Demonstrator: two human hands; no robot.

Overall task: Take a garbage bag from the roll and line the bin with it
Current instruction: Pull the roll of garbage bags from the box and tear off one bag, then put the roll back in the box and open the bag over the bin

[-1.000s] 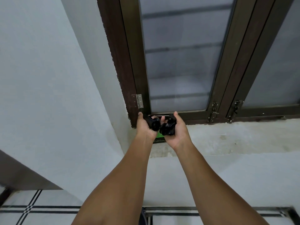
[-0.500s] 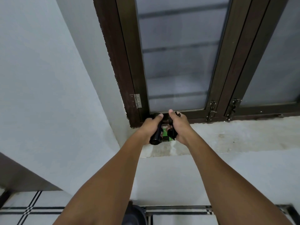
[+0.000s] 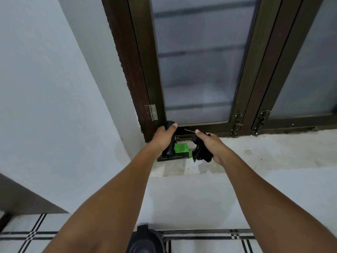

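Note:
My left hand (image 3: 164,138) grips a black garbage bag roll (image 3: 169,148), held upright over the window sill. A crumpled black garbage bag (image 3: 201,152) is bunched in my right hand (image 3: 209,143), a short gap to the right of the roll. The two pieces do not look joined. Between and under my hands lies a green and black box (image 3: 179,151) on the sill. The black bin (image 3: 145,241) shows at the bottom edge, below my arms, on the tiled floor.
A concrete window sill (image 3: 264,152) runs to the right under a dark-framed window (image 3: 197,70) with latches. A white wall fills the left side. A white floor with black stripes (image 3: 209,241) lies around the bin.
My hands have drawn apart: the left holds the roll more upright, and the right has pulled the bunched bag to the right, uncovering the green box. The bin has come into view.

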